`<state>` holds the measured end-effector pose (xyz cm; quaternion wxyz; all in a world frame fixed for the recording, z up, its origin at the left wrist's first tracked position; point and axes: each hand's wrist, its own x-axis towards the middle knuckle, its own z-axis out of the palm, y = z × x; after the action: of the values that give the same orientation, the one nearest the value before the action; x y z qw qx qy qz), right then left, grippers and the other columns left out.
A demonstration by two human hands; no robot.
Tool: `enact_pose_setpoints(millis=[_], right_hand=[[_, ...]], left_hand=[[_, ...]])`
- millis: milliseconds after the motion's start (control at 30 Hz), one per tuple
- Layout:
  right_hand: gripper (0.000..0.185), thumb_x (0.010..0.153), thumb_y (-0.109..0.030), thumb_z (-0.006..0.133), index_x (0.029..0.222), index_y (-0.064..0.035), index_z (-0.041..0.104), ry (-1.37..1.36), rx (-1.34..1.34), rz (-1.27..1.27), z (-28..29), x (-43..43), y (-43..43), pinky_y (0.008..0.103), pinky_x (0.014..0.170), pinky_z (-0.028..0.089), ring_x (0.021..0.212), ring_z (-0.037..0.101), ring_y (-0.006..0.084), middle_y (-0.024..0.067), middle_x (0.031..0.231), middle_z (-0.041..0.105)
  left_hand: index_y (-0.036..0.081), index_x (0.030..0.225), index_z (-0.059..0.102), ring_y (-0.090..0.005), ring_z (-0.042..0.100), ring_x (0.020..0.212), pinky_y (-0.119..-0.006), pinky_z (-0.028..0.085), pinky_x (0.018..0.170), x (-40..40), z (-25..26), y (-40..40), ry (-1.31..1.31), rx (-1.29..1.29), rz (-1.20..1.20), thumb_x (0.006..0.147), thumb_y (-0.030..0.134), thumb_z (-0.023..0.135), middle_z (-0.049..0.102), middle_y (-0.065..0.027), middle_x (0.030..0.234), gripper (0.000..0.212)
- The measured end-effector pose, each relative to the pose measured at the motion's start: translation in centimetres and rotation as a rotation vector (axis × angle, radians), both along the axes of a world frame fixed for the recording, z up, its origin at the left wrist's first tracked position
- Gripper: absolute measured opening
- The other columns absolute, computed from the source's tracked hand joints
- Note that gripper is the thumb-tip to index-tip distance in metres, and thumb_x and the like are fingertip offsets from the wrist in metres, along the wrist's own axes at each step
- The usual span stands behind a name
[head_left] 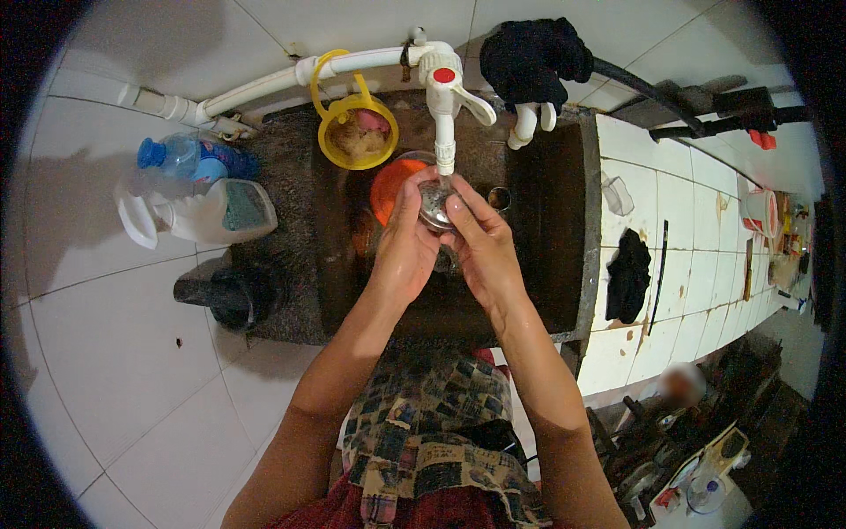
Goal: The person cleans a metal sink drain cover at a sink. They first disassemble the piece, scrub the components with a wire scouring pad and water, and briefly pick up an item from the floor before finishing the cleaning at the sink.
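My left hand (410, 238) and my right hand (486, 241) together hold a small round metal piece (437, 203), shiny and speckled with dark spots or holes. It sits right under the spout of a white plastic tap (445, 149) with a red dot on top. Water seems to run from the spout onto it. My fingers wrap its rim, and both thumbs rest on its upper side. Below and behind my left hand, an orange bowl (390, 188) stands in the dark stone sink (545, 264). Part of this bowl is hidden by the hand.
A yellow container (327, 142) with scrubbing material hangs beside the pipe (264, 90). Left lie a spray bottle (248, 206), a blue-capped bottle (182, 155) and a black container (241, 297). Black cloth (529, 63) covers a second tap; another black cloth (628, 276) lies on the tiled counter (674, 291).
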<state>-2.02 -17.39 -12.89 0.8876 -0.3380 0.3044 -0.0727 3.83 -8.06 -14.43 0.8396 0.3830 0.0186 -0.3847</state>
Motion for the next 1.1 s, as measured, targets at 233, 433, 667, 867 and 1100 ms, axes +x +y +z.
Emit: enact_pose_setpoints(millis=[233,433,667,867,1100], right_hand=[[0.04,0.089,-0.029,0.058,0.12,-0.0043,0.052,0.063,0.019,-0.024,0.7,-0.9,-0.5,0.0208,0.058,0.044,0.076,0.055,0.0065,0.0014,0.091,0.06],[0.039,0.093,-0.035,0.049,0.12,-0.0065,0.053,0.174,-0.107,-0.042,2.6,-1.4,-0.6,0.0182,0.052,0.034,0.066,0.046,0.0032,-0.0038,0.084,0.056],[0.036,0.095,-0.022,0.046,0.127,-0.0043,0.048,0.068,-0.26,-0.041,1.5,-1.2,-0.2,0.019,0.06,0.039,0.072,0.047,0.0048,0.0011,0.098,0.058],[0.033,0.093,-0.014,0.05,0.123,-0.003,0.052,0.05,-0.344,-0.029,0.0,-0.7,0.3,0.0212,0.067,0.045,0.078,0.054,0.0083,0.0024,0.094,0.049],[0.029,0.087,-0.01,0.057,0.114,-0.0012,0.058,0.054,-0.976,0.015,0.0,-0.8,-0.8,0.0281,0.076,0.047,0.084,0.059,0.019,0.0131,0.101,0.057]], left_hand=[[0.012,0.135,0.031,-0.0182,0.043,0.116,-0.038,0.038,0.091,-1.0,0.5,0.0,-0.091,0.014,-0.126,0.096,0.035,0.038,0.045,-0.0058,0.126,0.046],[0.007,0.136,0.027,-0.0207,0.045,0.113,-0.033,0.041,0.085,-2.3,2.1,-0.3,-0.344,0.187,-0.102,0.093,0.024,0.04,0.043,-0.0091,0.127,0.048],[0.011,0.135,0.026,-0.0178,0.047,0.108,-0.034,0.037,0.093,-0.4,1.2,-0.2,-0.04,-0.122,-0.059,0.093,0.014,0.037,0.042,-0.0108,0.127,0.043],[0.012,0.133,0.027,-0.0194,0.045,0.112,-0.038,0.037,0.094,0.6,0.4,0.4,0.046,-0.132,-0.064,0.091,0.017,0.036,0.041,-0.0096,0.128,0.043],[0.009,0.132,0.029,-0.0224,0.045,0.116,-0.041,0.036,0.099,1.0,1.0,0.2,-0.088,0.006,-0.026,0.09,0.016,0.041,0.042,-0.0117,0.127,0.044]])
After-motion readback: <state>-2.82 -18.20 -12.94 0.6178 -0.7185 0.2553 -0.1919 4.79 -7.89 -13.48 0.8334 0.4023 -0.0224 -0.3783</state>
